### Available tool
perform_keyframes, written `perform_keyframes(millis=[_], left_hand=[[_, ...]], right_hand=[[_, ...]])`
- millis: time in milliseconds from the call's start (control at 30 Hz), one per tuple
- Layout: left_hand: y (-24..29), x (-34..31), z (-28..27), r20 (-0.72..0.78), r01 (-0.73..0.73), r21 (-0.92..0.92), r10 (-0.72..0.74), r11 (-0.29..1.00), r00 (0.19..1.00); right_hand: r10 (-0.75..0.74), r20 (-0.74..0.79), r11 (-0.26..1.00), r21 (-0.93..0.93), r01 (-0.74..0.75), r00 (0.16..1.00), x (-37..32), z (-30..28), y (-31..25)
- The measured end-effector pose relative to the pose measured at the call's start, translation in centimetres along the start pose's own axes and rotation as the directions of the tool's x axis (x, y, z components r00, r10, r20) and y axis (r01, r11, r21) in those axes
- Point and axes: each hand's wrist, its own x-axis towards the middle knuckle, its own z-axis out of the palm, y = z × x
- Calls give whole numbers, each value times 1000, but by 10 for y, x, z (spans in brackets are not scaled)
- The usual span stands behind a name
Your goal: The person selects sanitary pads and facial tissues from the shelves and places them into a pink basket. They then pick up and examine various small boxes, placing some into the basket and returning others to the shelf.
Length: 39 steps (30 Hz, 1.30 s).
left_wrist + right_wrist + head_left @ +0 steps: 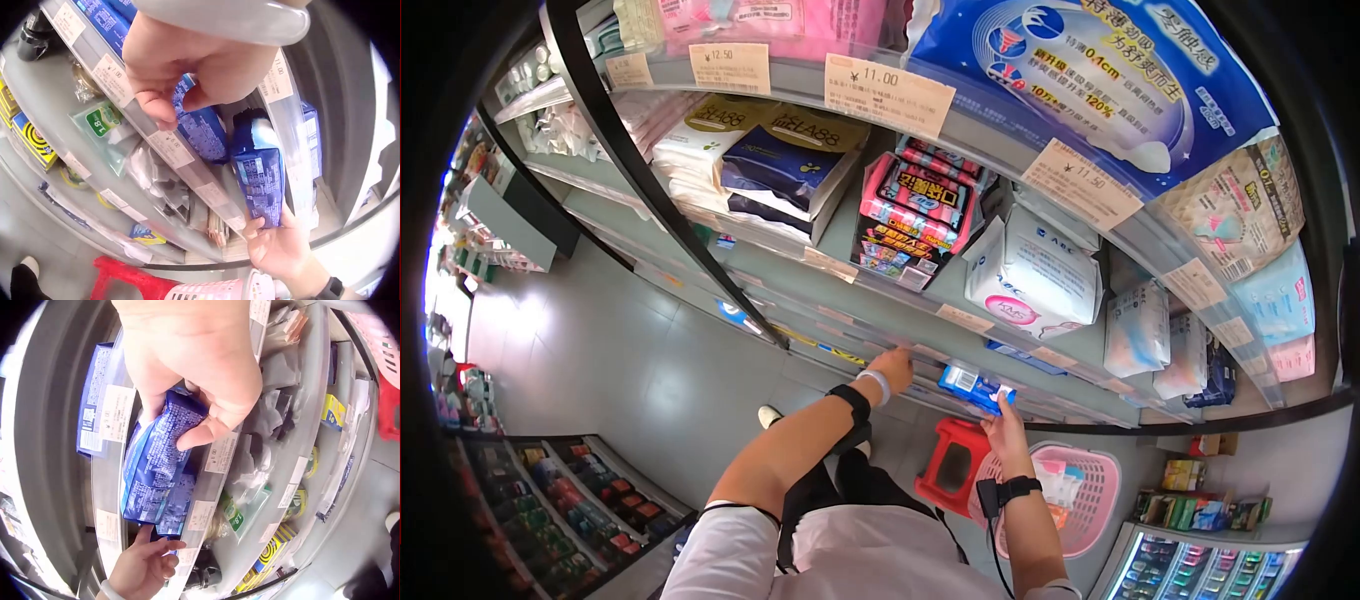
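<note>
My right hand [1005,430] grips a blue soft pack [977,388] at one end, its thumb and fingers around the wrapper. White print covers the pack [164,456] in the right wrist view. It is held over a low shelf, overlapping a second blue pack [203,134] that lies on that shelf behind price tags. My left hand [890,372] is at the same shelf, to the left. Seen from the left wrist, curled fingers and thumb of the left hand [194,62] pinch the near end of the second pack. The palm side of the right hand [194,369] hides part of the held pack.
Shelves above hold a pink-and-black box [915,215], white ABC packs [1035,270] and a large blue pack [1100,90]. A red stool [950,465] and a pink basket [1100,500] with items stand on the floor. Lower shelves carry bagged goods and yellow-black boxes [34,140].
</note>
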Motion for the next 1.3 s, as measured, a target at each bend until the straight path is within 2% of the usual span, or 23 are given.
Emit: perform_keyframes(millis=[100, 167, 300, 400, 500, 567, 600, 667, 700, 767, 800, 867, 900, 933, 967, 1000, 1067, 1100, 1167, 1200, 1267, 1300], left_hand=[[-4, 12, 8, 27, 13, 68, -14, 998, 1000], [-6, 13, 9, -26, 30, 25, -29, 999, 999], [-1, 9, -1, -22, 11, 14, -11, 1000, 1000], [-3, 10, 0, -41, 73, -21, -74, 997, 996], [-5, 13, 0, 15, 95, 19, -95, 995, 995], [-12, 18, 5, 48, 67, 59, -70, 996, 996], [-8, 15, 3, 48, 70, 55, -72, 996, 996], [-1, 10, -5, 31, 59, 48, -61, 997, 998], [-1, 10, -4, 29, 62, 45, -63, 997, 998], [-4, 11, 0, 11, 25, 75, -26, 997, 1000], [-7, 15, 4, 12, 26, 74, -27, 997, 1000], [-13, 22, 11, 38, 17, 104, -21, 994, 999], [-13, 22, 12, 39, 17, 105, -21, 994, 999], [-14, 22, 12, 35, 10, 75, -12, 997, 999], [-15, 22, 12, 31, 3, 45, -4, 999, 1000], [-14, 20, 11, 32, 5, 46, -7, 999, 999], [-8, 16, 6, -42, -40, -87, 36, 995, 998], [-4, 15, 3, -39, -39, -88, 36, 995, 999], [4, 13, -5, -23, -13, -115, 11, 993, 1000], [2, 13, -2, -25, -12, -116, 9, 993, 1000], [-2, 13, 3, -251, -104, -126, 70, 987, 966], [1, 13, -1, -255, -102, -130, 66, 986, 965]], right_hand=[[-30, 7, 999, 35, 30, 1000, 15, 4, -5], [-46, 114, 999, 13, 45, 992, 32, -1, -1], [-48, 91, 999, -15, 49, 995, 50, 12, 7], [-64, 122, 998, -3, 65, 990, 57, 25, 13], [-98, 120, 995, 17, 97, 988, 66, 32, 21], [-181, 19, 982, 59, 180, 983, 67, 40, 22], [-179, 19, 983, 55, 178, 984, 70, 35, 26], [-290, -64, 956, -72, 286, 955, 79, 28, 34], [-289, -61, 956, -75, 284, 955, 77, 33, 33], [-396, -185, 918, -102, 383, 899, 68, 51, 26], [-396, -185, 918, -103, 383, 900, 70, 52, 26], [-427, -202, 806, -528, 270, 881, 75, 52, 24], [-427, -203, 806, -527, 269, 881, 83, 46, 31], [-717, 32, 287, -897, 337, 696, 97, 33, 45], [-769, 397, -340, -918, 206, 500, 105, 25, 53], [-768, 396, -338, -918, 206, 503, 102, 29, 52], [-712, 370, -243, -927, 285, 597, 95, 44, 46], [-711, 369, -243, -928, 283, 599, 95, 44, 48], [-709, 274, -12, -926, 378, 650, 96, 46, 49], [-708, 277, -13, -925, 380, 650, 98, 45, 50], [-609, 140, 207, -922, 326, 781, 101, 41, 52], [-607, 146, 202, -923, 329, 781, 97, 39, 50]])
